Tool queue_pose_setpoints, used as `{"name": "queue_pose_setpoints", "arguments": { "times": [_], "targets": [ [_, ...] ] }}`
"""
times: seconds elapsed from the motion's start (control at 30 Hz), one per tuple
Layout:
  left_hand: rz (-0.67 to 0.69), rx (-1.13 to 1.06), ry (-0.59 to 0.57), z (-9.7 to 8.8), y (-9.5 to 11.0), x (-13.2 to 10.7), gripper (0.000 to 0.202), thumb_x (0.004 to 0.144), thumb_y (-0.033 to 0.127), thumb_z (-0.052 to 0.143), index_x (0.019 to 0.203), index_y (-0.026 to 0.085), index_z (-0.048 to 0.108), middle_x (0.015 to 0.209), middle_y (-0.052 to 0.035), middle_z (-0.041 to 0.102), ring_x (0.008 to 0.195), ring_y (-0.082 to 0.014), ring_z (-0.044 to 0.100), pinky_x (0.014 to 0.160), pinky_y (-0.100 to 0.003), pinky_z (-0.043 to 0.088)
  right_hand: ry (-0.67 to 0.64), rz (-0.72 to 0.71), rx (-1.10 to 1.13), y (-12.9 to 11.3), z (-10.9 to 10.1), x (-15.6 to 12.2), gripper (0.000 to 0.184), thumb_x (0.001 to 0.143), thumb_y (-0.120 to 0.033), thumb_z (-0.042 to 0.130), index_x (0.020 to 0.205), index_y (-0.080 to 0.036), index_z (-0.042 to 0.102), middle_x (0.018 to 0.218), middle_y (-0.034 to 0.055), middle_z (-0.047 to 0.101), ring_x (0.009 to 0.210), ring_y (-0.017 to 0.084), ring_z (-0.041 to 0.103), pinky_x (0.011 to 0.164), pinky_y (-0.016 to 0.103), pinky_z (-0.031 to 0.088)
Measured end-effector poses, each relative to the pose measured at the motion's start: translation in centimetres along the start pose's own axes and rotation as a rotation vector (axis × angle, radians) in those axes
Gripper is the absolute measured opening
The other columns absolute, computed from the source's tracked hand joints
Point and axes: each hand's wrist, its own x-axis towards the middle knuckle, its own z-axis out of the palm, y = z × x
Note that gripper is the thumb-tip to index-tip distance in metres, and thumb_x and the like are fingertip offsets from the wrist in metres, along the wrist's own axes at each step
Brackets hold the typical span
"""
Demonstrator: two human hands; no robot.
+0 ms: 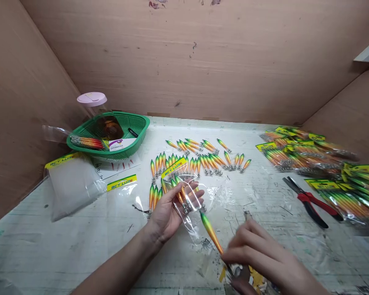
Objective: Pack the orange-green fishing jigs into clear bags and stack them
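My left hand (165, 216) is closed on a clear plastic bag (174, 167) with a yellow and green header, and a few lures (181, 195) show inside it. Between the fingers of my right hand (261, 250), at the lower right, is a single fishing lure (211, 232), green at the tip and yellow to orange along the body. I grip it near its hook end, and its green tip points toward the bag's open side. Motion blurs the right fingers a little. Behind the bag, rows of loose lures (213, 163) lie on the white table.
At the left are a green basket (134, 149) with a lidded cup (94, 107), a stack of bags (75, 188) and one flat bag (122, 200). Red-handled pliers (310, 200) and piles of packed lures (307, 153) lie to the right. Wooden walls (184, 61) enclose the table.
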Motion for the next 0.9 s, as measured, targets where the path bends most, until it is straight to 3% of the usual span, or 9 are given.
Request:
{"name": "queue_pose_setpoints", "arguments": {
  "times": [0.13, 0.27, 0.43, 0.67, 0.83, 0.9],
  "targets": [
    [-0.037, 0.034, -0.029, 0.0, -0.4, -0.1, 0.020, 0.093, 0.020, 0.052, 0.101, 0.008, 0.066, 0.106, -0.0158, 0.074, 0.091, -0.0257, 0.073, 0.090, -0.041, 0.057, 0.275, 0.002, -0.369, 0.6, 4.2, 2.3, 0.021, 0.089, -0.008, 0.055, 0.107, -0.014, 0.063, 0.088, 0.0088, 0.069, 0.082, 0.021, 0.056, 0.069, 0.034, 0.050],
    [-0.067, 0.047, -0.052, 0.0, -0.5, -0.1, 0.023, 0.095, 0.019, 0.049, 0.104, 0.008, 0.066, 0.108, -0.0159, 0.073, 0.090, -0.0244, 0.073, 0.087, -0.038, 0.058, 0.432, -0.032, -0.556, 1.3, 5.6, 3.2, 0.026, 0.088, -0.005, 0.056, 0.111, -0.012, 0.065, 0.100, 0.0130, 0.070, 0.090, 0.024, 0.056, 0.076, 0.038, 0.050],
    [-0.058, 0.056, -0.048, 0.3, -0.3, -0.5, 0.023, 0.094, 0.021, 0.051, 0.100, 0.007, 0.069, 0.110, -0.0172, 0.073, 0.083, -0.0243, 0.074, 0.082, -0.038, 0.060, 0.501, -0.028, -0.500, 1.2, 5.6, 3.3, 0.029, 0.086, -0.002, 0.056, 0.111, -0.014, 0.065, 0.088, 0.0102, 0.068, 0.082, 0.022, 0.054, 0.072, 0.036, 0.047],
    [-0.076, 0.060, -0.011, 0.6, -0.6, -0.8, 0.025, 0.093, 0.019, 0.053, 0.104, 0.004, 0.069, 0.110, -0.0205, 0.073, 0.090, -0.0259, 0.074, 0.084, -0.036, 0.060, 0.581, -0.011, -0.511, 1.1, 6.3, 4.1, 0.023, 0.087, -0.002, 0.055, 0.101, -0.018, 0.065, 0.084, 0.0078, 0.065, 0.082, 0.022, 0.050, 0.073, 0.037, 0.044],
    [-0.013, 0.014, 0.019, 0.4, 0.5, -0.6, 0.025, 0.092, 0.020, 0.055, 0.107, 0.004, 0.067, 0.114, -0.0196, 0.072, 0.089, -0.0266, 0.074, 0.072, -0.034, 0.063, 0.700, 0.091, -0.167, 2.3, 4.6, 3.6, 0.023, 0.086, -0.005, 0.059, 0.102, -0.021, 0.062, 0.087, 0.0059, 0.059, 0.086, 0.021, 0.055, 0.071, 0.034, 0.048],
    [0.048, -0.006, 0.054, 0.5, 1.3, -0.4, 0.022, 0.091, 0.017, 0.056, 0.106, 0.005, 0.067, 0.111, -0.0175, 0.073, 0.084, -0.0244, 0.075, 0.068, -0.032, 0.064, 0.601, 0.160, -0.217, 3.7, 4.4, 3.6, 0.020, 0.088, -0.007, 0.056, 0.102, -0.021, 0.060, 0.089, 0.0061, 0.060, 0.087, 0.021, 0.056, 0.071, 0.035, 0.050]
  ]
}}
